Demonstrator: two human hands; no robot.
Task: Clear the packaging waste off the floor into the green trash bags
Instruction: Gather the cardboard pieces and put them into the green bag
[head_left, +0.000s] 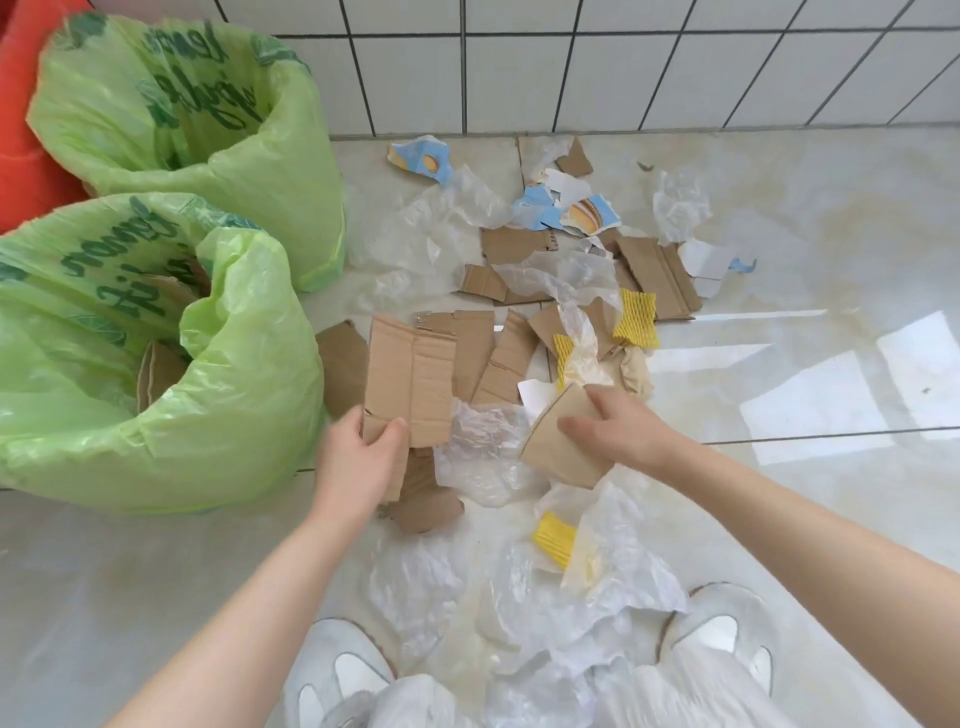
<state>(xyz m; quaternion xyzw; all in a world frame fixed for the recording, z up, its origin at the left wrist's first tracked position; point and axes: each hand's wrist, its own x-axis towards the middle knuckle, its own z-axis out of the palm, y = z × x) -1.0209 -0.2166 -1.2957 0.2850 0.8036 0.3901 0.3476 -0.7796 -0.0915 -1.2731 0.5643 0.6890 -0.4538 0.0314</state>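
My left hand grips the lower edge of a flat brown cardboard piece, held upright just right of the near green trash bag. My right hand holds a curved tan cardboard piece above crumpled clear plastic. The near bag holds cardboard scraps inside. A second green trash bag stands open behind it. More cardboard scraps, yellow foam netting and torn blue printed packaging litter the floor ahead.
A white tiled wall closes the far side. Something red sits behind the bags at left. My white shoes stand at the bottom, amid clear plastic film. Bare glossy floor lies to the right.
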